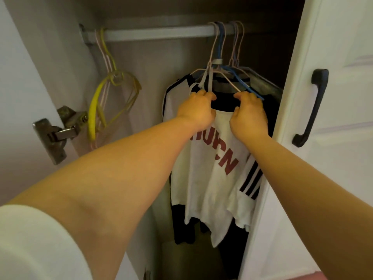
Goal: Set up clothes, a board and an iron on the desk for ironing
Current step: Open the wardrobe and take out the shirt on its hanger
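A white T-shirt [212, 178] with red letters and black-striped sleeves hangs on a wire hanger [222, 74] from the wardrobe rail [157, 33]. My left hand [196, 112] grips the shirt's dark collar on its left side. My right hand [249, 116] grips the collar on its right side, fingers curled over the edge. Other dark garments hang behind and beside the shirt on pink and blue hangers. No board or iron is in view.
Several empty yellow and pink hangers [113, 91] dangle at the rail's left end. The left door's metal hinge [58, 132] sticks out at the left. The white right door with a black handle [310, 108] stands close beside my right arm.
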